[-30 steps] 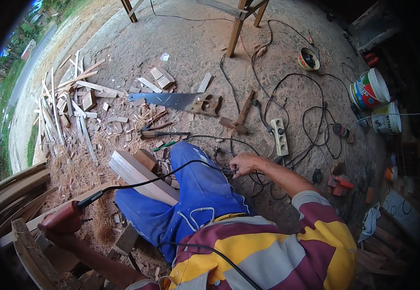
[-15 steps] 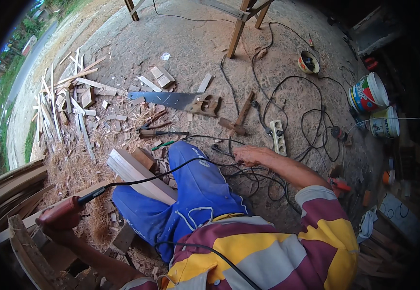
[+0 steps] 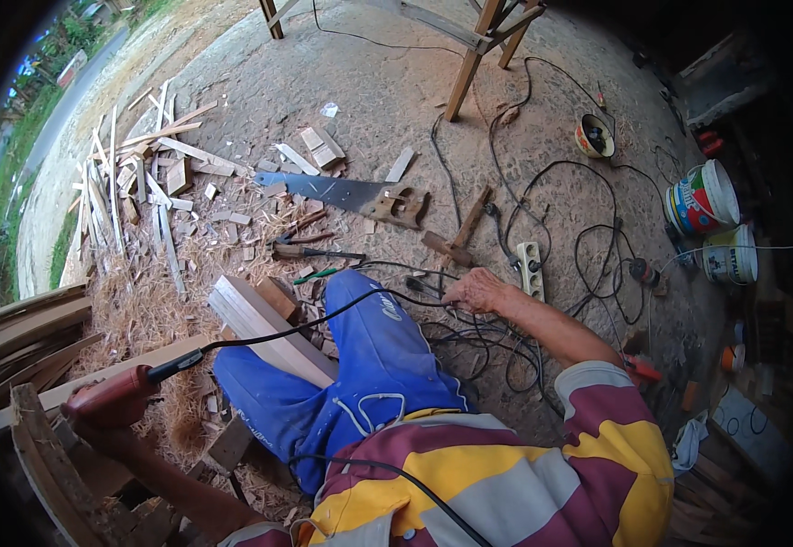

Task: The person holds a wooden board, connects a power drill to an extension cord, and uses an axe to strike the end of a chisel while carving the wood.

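Note:
At the lower left, my left hand (image 3: pixel 104 439) is closed around the handle of a red corded power tool (image 3: pixel 109 398); the rest of its body is out of sight. From it a black power cord (image 3: pixel 323 316) runs across my thighs to my right hand (image 3: pixel 476 291). The fingers of that hand are curled closed on the cord above my right knee. Beneath the cord, a thick pale wooden beam (image 3: pixel 269 333) rests between my legs. A white power strip (image 3: pixel 530 271) lies just right of my right hand, and a hammer (image 3: pixel 456 239) lies beyond it.
A handsaw (image 3: pixel 351 193) and pincers (image 3: pixel 314 251) lie ahead among shavings. Offcuts (image 3: pixel 132 173) are heaped at far left. Tangled cables (image 3: pixel 588 228) spread rightward near paint buckets (image 3: pixel 702 199). A wooden trestle (image 3: pixel 474 64) stands at the back; boards (image 3: pixel 27 337) lie at left.
The whole view has shifted slightly. My right hand stays beside my knee with the cord, its fingers turned a little more downward. My left hand keeps its hold on the red tool.

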Motion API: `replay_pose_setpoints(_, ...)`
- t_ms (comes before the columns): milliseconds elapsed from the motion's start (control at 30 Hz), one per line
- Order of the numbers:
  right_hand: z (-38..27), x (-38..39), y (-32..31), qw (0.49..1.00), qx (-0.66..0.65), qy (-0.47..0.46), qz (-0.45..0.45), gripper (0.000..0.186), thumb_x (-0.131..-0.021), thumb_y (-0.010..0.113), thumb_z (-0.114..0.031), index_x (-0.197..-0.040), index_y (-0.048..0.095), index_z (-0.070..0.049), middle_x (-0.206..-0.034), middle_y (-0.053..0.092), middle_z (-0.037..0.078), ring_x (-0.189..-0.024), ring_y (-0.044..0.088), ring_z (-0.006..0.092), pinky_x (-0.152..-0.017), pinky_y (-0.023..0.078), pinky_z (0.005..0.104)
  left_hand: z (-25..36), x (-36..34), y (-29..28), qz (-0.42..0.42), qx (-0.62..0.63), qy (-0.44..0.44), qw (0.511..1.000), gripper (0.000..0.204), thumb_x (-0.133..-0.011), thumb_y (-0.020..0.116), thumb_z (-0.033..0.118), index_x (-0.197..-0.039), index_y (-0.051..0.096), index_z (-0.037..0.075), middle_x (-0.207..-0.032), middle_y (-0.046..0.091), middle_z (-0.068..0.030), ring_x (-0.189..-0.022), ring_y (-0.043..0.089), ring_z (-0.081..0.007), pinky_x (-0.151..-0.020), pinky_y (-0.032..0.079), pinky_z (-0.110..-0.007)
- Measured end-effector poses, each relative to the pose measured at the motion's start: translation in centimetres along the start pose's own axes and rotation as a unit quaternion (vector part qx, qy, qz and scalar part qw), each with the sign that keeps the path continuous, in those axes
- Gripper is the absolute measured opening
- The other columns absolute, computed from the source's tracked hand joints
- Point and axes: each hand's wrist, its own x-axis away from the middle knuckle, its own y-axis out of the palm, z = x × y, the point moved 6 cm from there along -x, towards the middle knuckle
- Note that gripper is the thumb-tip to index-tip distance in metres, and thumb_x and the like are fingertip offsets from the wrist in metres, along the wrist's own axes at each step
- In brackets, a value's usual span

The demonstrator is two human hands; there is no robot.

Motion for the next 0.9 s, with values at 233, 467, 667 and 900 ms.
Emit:
replay_pose_setpoints(233, -0.1, 0.4, -0.4, 0.995, 0.099, -0.011, 0.027, 0.028, -0.084, 0.06, -0.019, -0.107, 0.072, -0.027, -0.079, 0.066, 0.004, -0.084, 0.064, 0.0258, -0.08, 0.042, 0.0394, 0.6, 0.3, 0.5, -0.067, 0.02, -0.003, 0.998, 0.054, -0.105, 0.039, 0.048, -0.116, 0.059, -0.001, -0.107, 0.064, -0.0129, -0.098, 0.064, -0.0237, -0.089, 0.053, -0.039)
replay_pose_setpoints(467, 0.0, 0.9, -1.0, 0.998, 0.043, -0.03, 0.03, 0.018, -0.081, 0.063, -0.022, -0.097, 0.071, -0.02, -0.076, 0.065, 0.007, -0.083, 0.066, 0.0299, -0.074, 0.047, 0.0461, 1.9, 1.0, 1.8, -0.029, 0.0, 0.022, 0.999, 0.052, -0.101, 0.035, 0.047, -0.107, 0.058, 0.0, -0.094, 0.063, -0.0115, -0.086, 0.064, -0.0238, -0.083, 0.054, -0.04)
replay_pose_setpoints(667, -0.3, 0.9, -1.6, 0.997, 0.066, -0.028, 0.004, 0.02, -0.079, 0.067, -0.022, -0.097, 0.069, -0.015, -0.074, 0.067, 0.011, -0.08, 0.069, 0.0347, -0.07, 0.052, 0.0483, 1.2, 1.0, 1.4, -0.044, 0.01, 0.004, 0.999, 0.052, -0.1, 0.036, 0.047, -0.108, 0.058, 0.0, -0.094, 0.064, -0.0124, -0.088, 0.065, -0.0241, -0.084, 0.054, -0.041)
replay_pose_setpoints(900, 0.2, 1.7, -1.5, 0.992, 0.021, -0.064, 0.105, 0.021, -0.076, 0.068, -0.015, -0.097, 0.068, -0.017, -0.075, 0.062, 0.004, -0.084, 0.066, 0.0274, -0.076, 0.047, 0.0419, 1.4, 1.5, 1.4, -0.053, 0.014, 0.001, 0.998, 0.053, -0.099, 0.036, 0.046, -0.111, 0.057, -0.001, -0.094, 0.064, -0.0132, -0.086, 0.066, -0.0257, -0.081, 0.056, -0.041)
